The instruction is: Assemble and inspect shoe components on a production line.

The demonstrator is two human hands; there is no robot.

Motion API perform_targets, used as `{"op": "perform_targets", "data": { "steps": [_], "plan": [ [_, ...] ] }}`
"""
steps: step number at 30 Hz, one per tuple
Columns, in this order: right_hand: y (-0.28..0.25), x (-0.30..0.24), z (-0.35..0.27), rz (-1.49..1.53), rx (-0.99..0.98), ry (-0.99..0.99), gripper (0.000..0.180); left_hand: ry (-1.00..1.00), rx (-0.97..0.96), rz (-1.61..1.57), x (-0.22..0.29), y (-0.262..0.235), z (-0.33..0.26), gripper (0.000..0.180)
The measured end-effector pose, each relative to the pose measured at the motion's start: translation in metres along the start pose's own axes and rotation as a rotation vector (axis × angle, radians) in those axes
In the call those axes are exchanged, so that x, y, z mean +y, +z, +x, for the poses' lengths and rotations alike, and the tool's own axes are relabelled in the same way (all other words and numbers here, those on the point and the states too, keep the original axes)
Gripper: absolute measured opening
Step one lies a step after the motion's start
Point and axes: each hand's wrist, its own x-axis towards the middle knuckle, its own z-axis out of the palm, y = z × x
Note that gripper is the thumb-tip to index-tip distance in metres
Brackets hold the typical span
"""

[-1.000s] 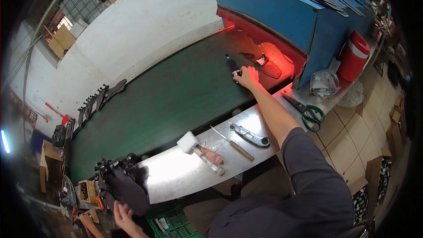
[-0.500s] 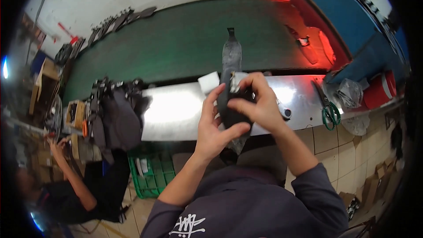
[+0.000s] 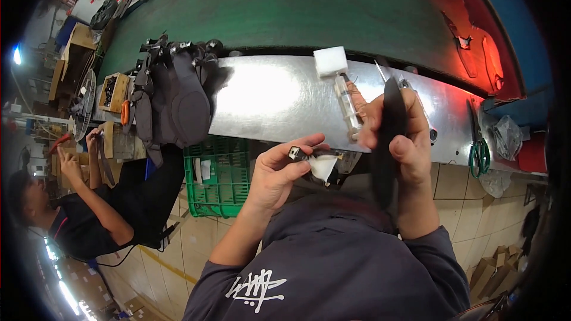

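My right hand [image 3: 413, 142] is closed around a long dark padded piece [image 3: 389, 145], held upright over the metal ledge's near edge and smeared by motion. To its left, my left hand [image 3: 270, 178] pinches a small black fitting with a shiny metal part [image 3: 297, 153]. A crumpled white piece [image 3: 323, 167] hangs beside those fingertips; whether it is joined to the fitting I cannot tell. Just left of my right fingers, a clear syringe-like tube [image 3: 347, 107] lies on the ledge. Behind the tube sits a white foam block [image 3: 330, 61].
The metal ledge [image 3: 267, 98] runs along a green conveyor belt [image 3: 285, 15]. Dark padded straps [image 3: 178, 98] are heaped at its left end. Green-handled scissors [image 3: 478, 157] and a plastic bag [image 3: 507, 137] lie right. A green crate [image 3: 220, 193] stands below. A co-worker [image 3: 98, 208] is at left.
My hands have come apart, having both held the dark piece. My right hand keeps it, while my left now pinches the small fitting. The view has shifted, with the scene higher and further right.
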Motion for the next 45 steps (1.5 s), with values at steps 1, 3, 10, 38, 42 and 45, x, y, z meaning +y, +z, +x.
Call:
{"op": "perform_targets", "data": {
  "steps": [1, 3, 10, 38, 42, 45],
  "plan": [
    [-0.004, 0.004, -0.003, 0.006, 0.000, 0.009, 0.038, -0.002, 0.011, 0.000, -0.001, -0.007, -0.002, 0.025],
    [-0.012, 0.013, -0.013, -0.401, -0.092, 0.045, 0.038, 0.091, 0.067, 0.133, -0.003, -0.019, -0.007, 0.029],
    [0.003, 0.034, -0.033, -0.796, -0.058, 0.053, 0.038, 0.126, 0.117, 0.087, -0.008, -0.033, -0.009, 0.035],
    [0.002, 0.042, -0.042, -0.832, -0.128, 0.003, 0.044, 0.119, 0.043, 0.118, -0.008, -0.030, -0.009, 0.036],
    [0.004, 0.039, -0.041, -0.871, -0.137, 0.000, 0.044, 0.136, 0.026, 0.141, -0.008, -0.030, -0.009, 0.037],
    [0.005, 0.038, -0.039, -0.931, -0.151, -0.062, 0.044, 0.154, 0.026, 0.155, -0.009, -0.030, -0.009, 0.036]
  ]
}}
